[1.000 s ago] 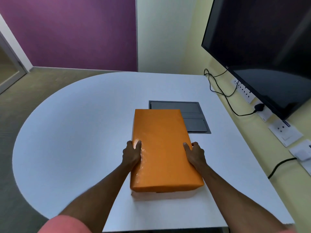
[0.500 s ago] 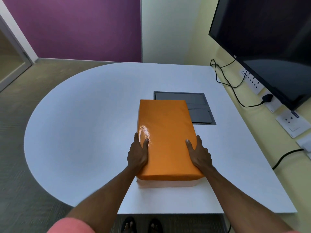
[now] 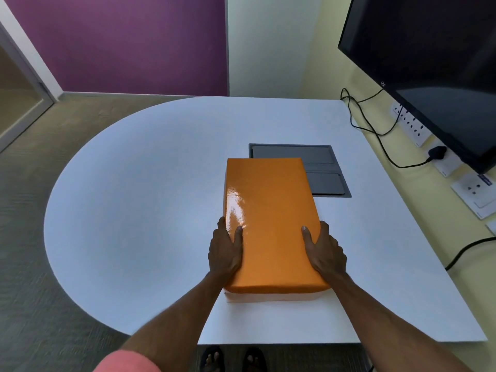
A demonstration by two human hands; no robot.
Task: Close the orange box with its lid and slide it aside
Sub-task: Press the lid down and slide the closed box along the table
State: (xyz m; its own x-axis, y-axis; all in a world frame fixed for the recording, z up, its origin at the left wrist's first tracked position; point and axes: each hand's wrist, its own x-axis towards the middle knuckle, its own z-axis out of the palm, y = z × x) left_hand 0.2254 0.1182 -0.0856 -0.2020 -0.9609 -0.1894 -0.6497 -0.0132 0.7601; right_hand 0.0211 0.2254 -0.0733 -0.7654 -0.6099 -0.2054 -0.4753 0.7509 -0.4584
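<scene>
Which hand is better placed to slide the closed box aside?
Probably the right hand: it presses the orange box's right side, and the table lies bare to the left.

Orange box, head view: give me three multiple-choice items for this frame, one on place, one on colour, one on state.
1. What lies on the table just beyond the orange box?
A. a grey hatch panel
B. a laptop
C. a mug

2. What colour is the strip of box base showing under the lid at the near end?
A. black
B. pale, whitish
C. green

3. How are the hands placed?
A. both on the lid's long sides
B. one lifted away
C. both flat on the table

Answers:
1 A: the grey hatch panel sits behind the box.
2 B: a pale base strip shows.
3 A: the left hand and right hand flank the lid.
</scene>
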